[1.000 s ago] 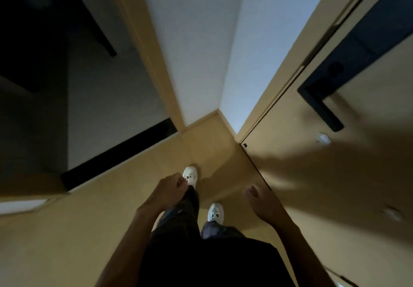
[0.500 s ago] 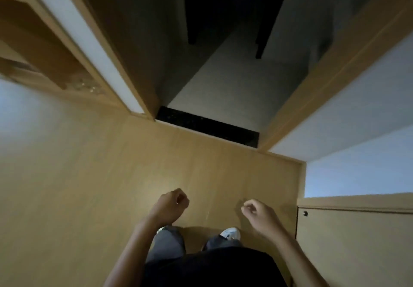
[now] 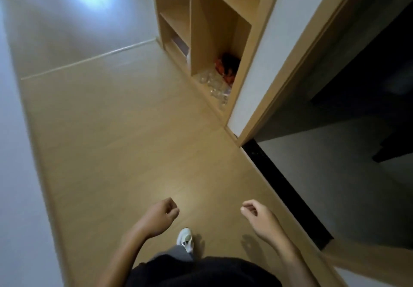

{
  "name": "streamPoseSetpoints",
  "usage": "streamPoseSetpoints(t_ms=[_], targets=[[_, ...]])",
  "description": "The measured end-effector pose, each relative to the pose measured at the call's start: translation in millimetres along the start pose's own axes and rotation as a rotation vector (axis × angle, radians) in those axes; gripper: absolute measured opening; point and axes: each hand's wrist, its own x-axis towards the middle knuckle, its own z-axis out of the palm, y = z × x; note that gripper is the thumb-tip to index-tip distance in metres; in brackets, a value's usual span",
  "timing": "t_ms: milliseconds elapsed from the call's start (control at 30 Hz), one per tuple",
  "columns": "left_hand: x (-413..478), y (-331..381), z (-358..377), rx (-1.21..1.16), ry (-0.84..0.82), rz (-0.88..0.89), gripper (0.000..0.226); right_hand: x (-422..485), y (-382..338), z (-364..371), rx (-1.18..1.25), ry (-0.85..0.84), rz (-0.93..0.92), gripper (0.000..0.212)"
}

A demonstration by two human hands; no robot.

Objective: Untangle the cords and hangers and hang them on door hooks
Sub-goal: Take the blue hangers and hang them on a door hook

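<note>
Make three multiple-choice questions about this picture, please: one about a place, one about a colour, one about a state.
1. Where do the clear glass items stand?
A) on the floor by the doorway
B) in the bottom compartment of the wooden shelf unit
C) on the top shelf

2. What colour is the shoe?
A) green
B) red
C) white

3. What do the left hand and the right hand hold?
A) nothing
B) a hanger each
C) one cord together

Answers:
1 B, they sit low inside the unit, beside a red thing.
2 C, it shows white against the wooden floor.
3 A, both hands are loosely curled and empty.
</note>
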Motion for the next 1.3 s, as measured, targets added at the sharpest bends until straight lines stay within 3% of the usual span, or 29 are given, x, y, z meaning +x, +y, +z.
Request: streamPoseSetpoints(t_ms=[267,433,633,933,1100,1300], targets=[[64.6,12.0,-70.4,-0.041,-0.045,0.003,0.010,72.3,-73.3,4.6,-0.047,-0.044,-0.023,0.003],[137.9,41.4,-130.5,0.046,-0.099,0.009,0.018,145.6,-116.8,-16.2,-0.092,-0.081,-0.011,0.007],[219.4,84.6,-234.5,0.102,-0.028,-0.005,0.025,251.5,-209.8,-66.8,-0.208,-0.115,-0.116,0.017],[301.0,82.7,-361.7,-0.033,0.052,-0.065,0.022,385.2,-370.8,-102.5,-0.307,-0.162,-0.264,0.023],[370.1,57.8,-420.2,-0.096,-0.010,-0.099,0.016,449.2,-425.7,-101.6,-0.292,-0.115,-0.235,0.016],[455.9,62.7,-523.6,0.008,-0.038,-0.024,0.012,496.3,-490.1,-113.8,-0.226,-0.078,-0.119,0.023]])
